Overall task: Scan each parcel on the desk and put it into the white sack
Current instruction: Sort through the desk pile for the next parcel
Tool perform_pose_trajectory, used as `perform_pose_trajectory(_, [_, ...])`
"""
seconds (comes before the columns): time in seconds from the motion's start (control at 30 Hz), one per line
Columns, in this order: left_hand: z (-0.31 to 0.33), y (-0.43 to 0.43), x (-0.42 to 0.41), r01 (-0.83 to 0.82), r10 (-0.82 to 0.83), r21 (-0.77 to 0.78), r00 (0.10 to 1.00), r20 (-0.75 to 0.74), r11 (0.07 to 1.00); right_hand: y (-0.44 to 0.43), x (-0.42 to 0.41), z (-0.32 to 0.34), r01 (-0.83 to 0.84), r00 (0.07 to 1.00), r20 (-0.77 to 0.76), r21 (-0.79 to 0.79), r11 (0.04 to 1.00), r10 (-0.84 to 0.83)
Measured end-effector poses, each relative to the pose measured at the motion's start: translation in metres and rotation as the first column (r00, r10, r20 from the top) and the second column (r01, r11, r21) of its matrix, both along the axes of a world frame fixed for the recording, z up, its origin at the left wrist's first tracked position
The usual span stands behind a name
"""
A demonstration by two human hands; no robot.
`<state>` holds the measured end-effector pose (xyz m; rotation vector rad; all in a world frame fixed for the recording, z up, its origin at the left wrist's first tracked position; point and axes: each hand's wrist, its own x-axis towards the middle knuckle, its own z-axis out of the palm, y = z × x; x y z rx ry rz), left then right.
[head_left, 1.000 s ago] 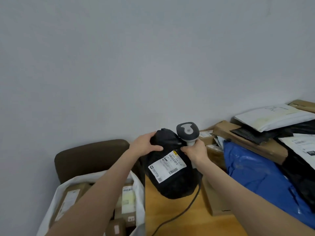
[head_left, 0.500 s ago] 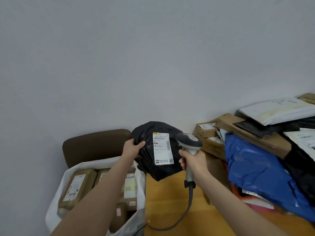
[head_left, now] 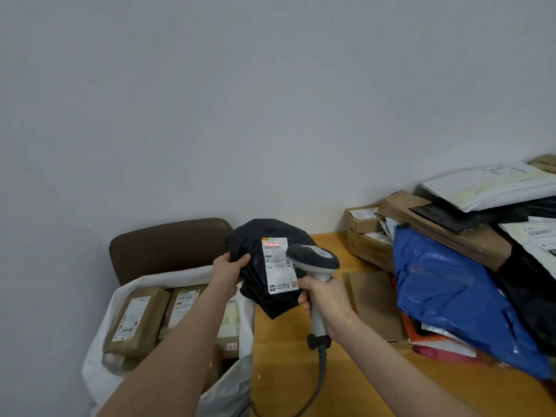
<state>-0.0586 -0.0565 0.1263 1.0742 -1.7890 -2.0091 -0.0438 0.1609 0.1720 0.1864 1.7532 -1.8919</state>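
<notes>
My left hand (head_left: 230,270) grips the left edge of a black plastic parcel (head_left: 254,266) held up above the desk's left end. Its white shipping label (head_left: 278,264) faces me, and a red scan line lies across the barcode at the label's top. My right hand (head_left: 323,296) holds the grey handheld scanner (head_left: 314,260) by its handle, its head pointed at the label from the right. The white sack (head_left: 120,299) stands open at the lower left, holding several brown boxes with labels.
A wooden desk (head_left: 288,350) carries a pile at the right: a blue plastic parcel (head_left: 451,293), brown cartons (head_left: 445,233), white mailers (head_left: 487,188) and black bags. A brown chair back (head_left: 168,245) stands behind the sack. The scanner cable (head_left: 319,383) hangs down over the desk.
The parcel went from lying low on the desk to being held up with its label upright. The scanner swung down from behind the parcel to point at the label, where a red line now shows.
</notes>
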Motion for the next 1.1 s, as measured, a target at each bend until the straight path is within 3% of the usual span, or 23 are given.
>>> perform_pose_trajectory(1.1, [-0.001,0.001,0.027,-0.032,0.033,-0.062,0.999,0.014,0.998,0.007,-0.008,-0.009,-0.140,0.990,0.028,0.018,0.990,0.139])
